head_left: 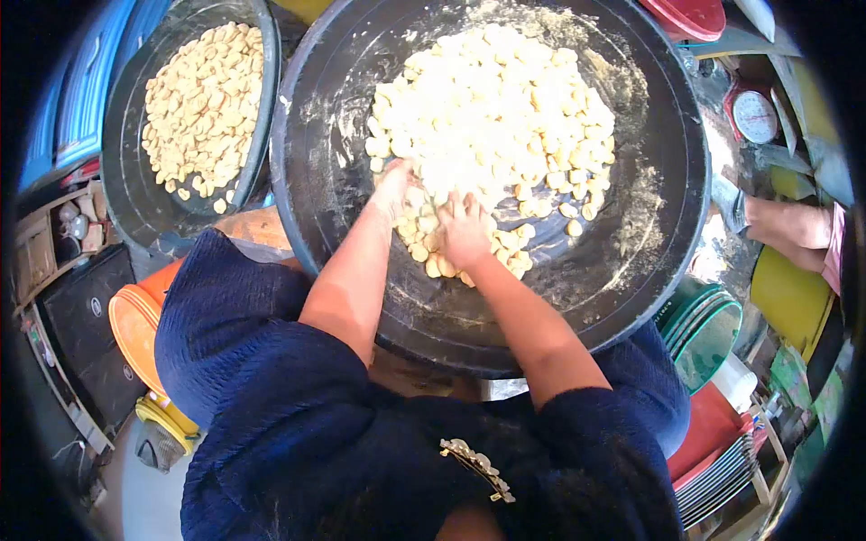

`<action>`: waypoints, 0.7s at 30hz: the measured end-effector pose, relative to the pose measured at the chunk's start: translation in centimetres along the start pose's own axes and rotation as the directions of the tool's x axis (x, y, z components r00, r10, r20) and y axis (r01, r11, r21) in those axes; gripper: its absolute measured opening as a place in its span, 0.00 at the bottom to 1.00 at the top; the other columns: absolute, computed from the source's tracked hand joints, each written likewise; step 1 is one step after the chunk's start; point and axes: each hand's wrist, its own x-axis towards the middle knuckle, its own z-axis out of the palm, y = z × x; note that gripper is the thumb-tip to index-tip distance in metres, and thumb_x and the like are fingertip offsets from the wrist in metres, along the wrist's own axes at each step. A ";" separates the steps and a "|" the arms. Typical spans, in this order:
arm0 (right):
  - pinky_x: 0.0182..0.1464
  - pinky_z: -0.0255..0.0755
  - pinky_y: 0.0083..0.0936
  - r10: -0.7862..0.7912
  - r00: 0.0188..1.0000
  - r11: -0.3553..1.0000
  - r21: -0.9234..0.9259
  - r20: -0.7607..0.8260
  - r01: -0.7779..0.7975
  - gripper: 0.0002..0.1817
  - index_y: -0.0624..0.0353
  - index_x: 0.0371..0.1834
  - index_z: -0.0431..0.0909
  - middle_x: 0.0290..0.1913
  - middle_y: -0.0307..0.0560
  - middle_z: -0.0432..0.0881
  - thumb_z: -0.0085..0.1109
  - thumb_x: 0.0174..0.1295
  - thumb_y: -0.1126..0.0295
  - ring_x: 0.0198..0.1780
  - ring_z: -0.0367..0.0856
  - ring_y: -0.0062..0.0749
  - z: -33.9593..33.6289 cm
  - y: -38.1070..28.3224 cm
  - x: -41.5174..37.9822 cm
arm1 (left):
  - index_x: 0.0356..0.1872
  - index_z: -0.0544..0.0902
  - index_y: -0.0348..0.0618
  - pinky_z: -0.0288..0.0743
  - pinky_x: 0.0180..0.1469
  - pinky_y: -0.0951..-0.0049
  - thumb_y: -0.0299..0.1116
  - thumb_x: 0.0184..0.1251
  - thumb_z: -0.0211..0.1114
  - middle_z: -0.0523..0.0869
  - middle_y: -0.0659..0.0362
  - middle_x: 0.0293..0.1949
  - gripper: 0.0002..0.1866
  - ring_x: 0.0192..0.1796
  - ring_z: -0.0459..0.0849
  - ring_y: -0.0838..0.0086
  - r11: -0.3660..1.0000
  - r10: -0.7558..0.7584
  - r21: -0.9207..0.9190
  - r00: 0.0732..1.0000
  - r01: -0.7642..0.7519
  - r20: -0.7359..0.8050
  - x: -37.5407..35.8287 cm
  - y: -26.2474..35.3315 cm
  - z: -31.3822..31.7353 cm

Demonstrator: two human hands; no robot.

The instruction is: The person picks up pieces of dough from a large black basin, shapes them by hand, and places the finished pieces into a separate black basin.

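Note:
A large round black basin point(672, 180) stands before me, with flour-like powder on its walls. A heap of pale, rounded dough pieces point(550, 135) lies in it, washed out by bright sun in the middle. At the heap's near left edge is my left hand point(395, 185), its fingers stretched into the pieces and partly lost in glare. My right hand point(465, 230) rests palm down on the pieces nearest me, fingers spread. Whether a piece sits beneath either palm is hidden.
A second black basin point(115, 162) at the left holds similar tan pieces point(203, 104). Orange point(135, 334) and green buckets point(713, 338) stand beside my knees. A dial scale point(754, 117) is at the right, near another person's leg point(789, 224). A red basin point(690, 18) sits behind.

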 end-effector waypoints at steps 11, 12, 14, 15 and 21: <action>0.49 0.69 0.41 0.815 0.547 0.579 0.300 -0.190 -0.758 0.33 0.68 0.45 0.72 0.45 0.63 0.76 0.59 0.48 0.45 0.46 0.76 0.55 -0.9 19.9 -3.6 | 0.41 0.75 0.37 0.76 0.36 0.70 0.36 0.60 0.56 0.81 0.55 0.35 0.14 0.33 0.81 0.68 0.998 -0.045 0.043 0.993 0.040 0.111 -2.6 1.1 1.0; 0.50 0.69 0.39 0.845 0.529 0.481 0.318 0.079 -0.817 0.35 0.67 0.45 0.73 0.44 0.63 0.77 0.58 0.48 0.42 0.47 0.76 0.52 -0.3 20.0 -4.2 | 0.41 0.75 0.37 0.76 0.36 0.70 0.36 0.60 0.56 0.81 0.55 0.35 0.14 0.33 0.81 0.68 0.998 -0.049 0.047 0.993 0.045 0.109 -2.2 1.5 -0.3; 0.47 0.71 0.37 0.773 0.363 0.142 0.415 0.520 -0.899 0.39 0.68 0.46 0.74 0.41 0.61 0.79 0.58 0.47 0.39 0.44 0.79 0.48 -0.9 17.5 -5.1 | 0.46 0.75 0.41 0.76 0.41 0.66 0.39 0.62 0.56 0.81 0.56 0.37 0.16 0.41 0.80 0.67 0.996 0.073 -0.039 0.988 -0.079 -0.138 -1.2 1.6 -1.9; 0.44 0.74 0.38 0.673 0.274 -0.115 0.463 0.688 -0.879 0.40 0.69 0.46 0.74 0.38 0.59 0.81 0.58 0.47 0.38 0.40 0.80 0.46 -1.8 14.7 -5.2 | 0.46 0.75 0.41 0.76 0.41 0.66 0.39 0.62 0.56 0.81 0.56 0.37 0.16 0.41 0.80 0.67 0.996 0.071 -0.038 0.988 -0.077 -0.134 -0.9 0.8 -1.8; 0.50 0.73 0.31 0.035 0.672 -0.617 0.545 0.739 -0.567 0.27 0.60 0.56 0.69 0.47 0.46 0.80 0.55 0.58 0.55 0.45 0.79 0.31 3.3 4.5 -0.6 | 0.52 0.73 0.45 0.74 0.48 0.62 0.55 0.63 0.52 0.79 0.54 0.48 0.26 0.46 0.79 0.63 0.846 -0.194 0.499 0.980 0.187 -0.040 -3.6 -2.1 -0.1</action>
